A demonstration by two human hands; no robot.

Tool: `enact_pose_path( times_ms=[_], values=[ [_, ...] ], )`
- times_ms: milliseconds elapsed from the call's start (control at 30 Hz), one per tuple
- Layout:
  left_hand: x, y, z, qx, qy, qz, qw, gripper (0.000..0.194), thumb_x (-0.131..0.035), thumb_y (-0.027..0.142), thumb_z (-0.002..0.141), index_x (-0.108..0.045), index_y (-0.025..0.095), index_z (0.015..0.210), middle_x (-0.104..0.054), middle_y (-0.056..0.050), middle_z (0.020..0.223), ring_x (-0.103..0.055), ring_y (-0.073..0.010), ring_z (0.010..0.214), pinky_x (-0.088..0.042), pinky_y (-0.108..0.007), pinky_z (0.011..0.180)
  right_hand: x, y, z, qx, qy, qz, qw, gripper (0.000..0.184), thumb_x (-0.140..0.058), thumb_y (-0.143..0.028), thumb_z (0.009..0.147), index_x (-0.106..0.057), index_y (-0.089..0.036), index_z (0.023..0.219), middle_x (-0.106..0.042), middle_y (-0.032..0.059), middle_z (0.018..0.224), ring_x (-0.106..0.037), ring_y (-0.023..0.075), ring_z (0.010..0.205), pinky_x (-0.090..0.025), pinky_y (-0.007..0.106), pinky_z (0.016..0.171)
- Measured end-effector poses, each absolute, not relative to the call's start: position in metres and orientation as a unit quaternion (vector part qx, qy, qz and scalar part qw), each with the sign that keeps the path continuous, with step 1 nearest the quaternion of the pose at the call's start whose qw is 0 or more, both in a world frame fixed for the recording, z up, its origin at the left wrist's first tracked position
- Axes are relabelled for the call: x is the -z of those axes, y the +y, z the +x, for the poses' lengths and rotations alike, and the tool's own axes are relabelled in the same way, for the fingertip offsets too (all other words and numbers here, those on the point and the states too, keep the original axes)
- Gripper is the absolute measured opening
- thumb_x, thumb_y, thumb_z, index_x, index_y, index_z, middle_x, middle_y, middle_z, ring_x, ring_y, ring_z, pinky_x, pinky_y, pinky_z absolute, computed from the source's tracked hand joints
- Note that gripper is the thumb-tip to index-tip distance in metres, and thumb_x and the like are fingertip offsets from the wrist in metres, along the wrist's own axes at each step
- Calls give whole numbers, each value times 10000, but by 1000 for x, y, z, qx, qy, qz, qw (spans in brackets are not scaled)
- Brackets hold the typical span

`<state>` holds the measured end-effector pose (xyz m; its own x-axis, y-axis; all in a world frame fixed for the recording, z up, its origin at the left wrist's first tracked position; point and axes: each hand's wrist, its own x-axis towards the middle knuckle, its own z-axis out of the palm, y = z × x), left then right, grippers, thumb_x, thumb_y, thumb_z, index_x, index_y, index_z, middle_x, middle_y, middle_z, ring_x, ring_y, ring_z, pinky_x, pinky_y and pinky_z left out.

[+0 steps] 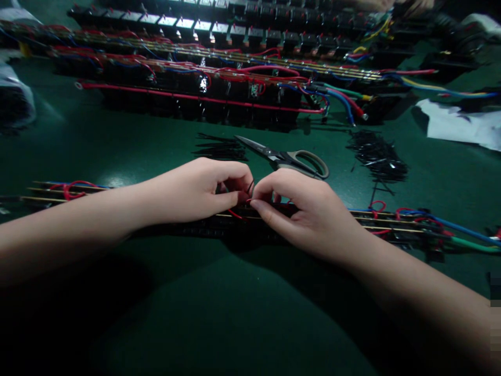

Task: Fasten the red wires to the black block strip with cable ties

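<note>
A long black strip of components [391, 222] with brass rails and red and blue wires lies across the green table in front of me. My left hand [195, 190] and my right hand [309, 211] meet over its middle, both with fingers curled. Between their fingertips are a red wire [235, 214] and a thin black cable tie [250, 186]. The fingers hide exactly how each is gripped. Grey-handled scissors [287, 156] lie just behind my right hand, blades pointing left.
Two piles of black cable ties lie behind the hands, one pile [221, 147] left of the scissors and another pile [378, 155] to the right. Several finished wired strips [203, 89] fill the far side. White paper [462, 125] lies at far right, a bag [13, 99] at far left.
</note>
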<state>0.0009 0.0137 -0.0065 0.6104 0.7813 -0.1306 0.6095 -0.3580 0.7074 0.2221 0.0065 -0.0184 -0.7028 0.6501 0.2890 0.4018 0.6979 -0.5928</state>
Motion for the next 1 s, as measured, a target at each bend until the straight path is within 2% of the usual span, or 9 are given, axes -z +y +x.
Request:
enact_pose_path(
  times_ms=[300, 1000],
  values=[
    [3, 12, 0, -150, 448, 804, 362, 180, -553, 288, 899, -709, 203, 931, -758, 13, 933, -681, -167, 875, -497, -261, 797, 18, 4, 222, -258, -879, -311, 252, 82, -579, -128, 923, -648, -173, 925, -686, 28, 838, -600, 156, 740, -442, 276, 673],
    [4, 15, 2, -135, 475, 780, 385, 166, -531, 309, 909, -660, 208, 935, -713, 9, 853, -662, -161, 787, -496, -270, 715, 18, 5, 222, -258, -881, -309, 248, 91, -573, -133, 931, -648, -178, 909, -684, 29, 834, -605, 156, 744, -448, 276, 674]
  ],
)
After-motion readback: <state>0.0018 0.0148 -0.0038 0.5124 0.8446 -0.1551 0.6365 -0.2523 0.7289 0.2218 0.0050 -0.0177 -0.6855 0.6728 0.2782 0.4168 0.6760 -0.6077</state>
